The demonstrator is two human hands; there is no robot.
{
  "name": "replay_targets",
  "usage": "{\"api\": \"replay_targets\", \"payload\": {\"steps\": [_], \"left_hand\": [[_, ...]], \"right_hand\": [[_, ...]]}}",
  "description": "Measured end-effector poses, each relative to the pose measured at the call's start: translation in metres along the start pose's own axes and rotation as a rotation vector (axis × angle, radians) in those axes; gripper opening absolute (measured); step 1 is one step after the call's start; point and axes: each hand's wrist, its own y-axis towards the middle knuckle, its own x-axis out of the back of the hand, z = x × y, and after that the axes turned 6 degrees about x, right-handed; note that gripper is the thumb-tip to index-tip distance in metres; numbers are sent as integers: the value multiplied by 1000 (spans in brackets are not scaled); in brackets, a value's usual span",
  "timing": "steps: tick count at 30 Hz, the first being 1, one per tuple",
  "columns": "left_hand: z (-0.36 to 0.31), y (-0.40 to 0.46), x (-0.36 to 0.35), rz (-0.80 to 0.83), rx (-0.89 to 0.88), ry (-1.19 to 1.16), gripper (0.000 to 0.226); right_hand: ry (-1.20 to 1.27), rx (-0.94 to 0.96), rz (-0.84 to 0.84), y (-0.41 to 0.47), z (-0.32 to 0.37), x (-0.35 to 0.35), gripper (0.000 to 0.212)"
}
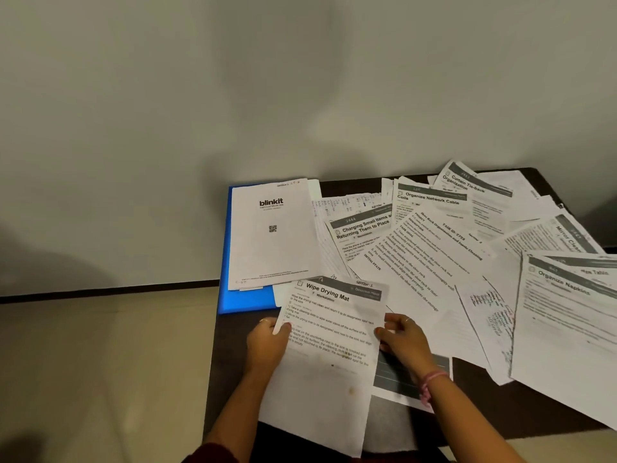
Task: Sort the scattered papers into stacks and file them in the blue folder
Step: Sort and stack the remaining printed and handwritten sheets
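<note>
Head view of a dark table standing against a pale wall. The left hand is gripping the left edge of the "Wipe Drying Mat" sheet, thumb lying on the printed face and the other fingers curling beneath it; the right hand is pinching the same sheet at its right edge, fingers clamped on the paper. This sheet is being held near the table's front edge, its lower part overhanging toward the person. A pink band is sitting on the right wrist, and a ring is showing on each hand. The blue folder is lying closed at the table's left edge, reaching toward the back-left corner, with a small stack topped by the "blinkit" sheet resting squarely on it. The scattered papers are overlapping one another across the middle and right of the table, from the back edge to the front-right corner; legible headings include "Charging Small Items", "Organize Network Cable Coils", "Curtain Tie-back Organization" and "Organize Napkins". A beige floor is showing to the left of the table.
</note>
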Motion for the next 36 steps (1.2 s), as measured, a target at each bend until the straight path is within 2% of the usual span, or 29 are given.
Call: {"api": "replay_targets", "payload": {"steps": [6, 15, 20, 27, 36], "left_hand": [[-11, -18, -12, 101, -52, -51, 13], [-31, -59, -79, 53, -93, -214, 4], [-43, -75, -123, 47, -68, -315, 6], [-56, -94, -171, 65, 69, -632, 9], [-69, -106, -206, 106, 135, -722, 11]], "right_hand": [[167, -6, -28, 0, 3, 23, 12], [403, -24, -40, 23, 19, 100, 17], [379, -14, -34, 42, 21, 138, 21], [399, -2, -30, 52, 16, 175, 17], [383, 17, 4, 50, 6, 213, 14]]}}
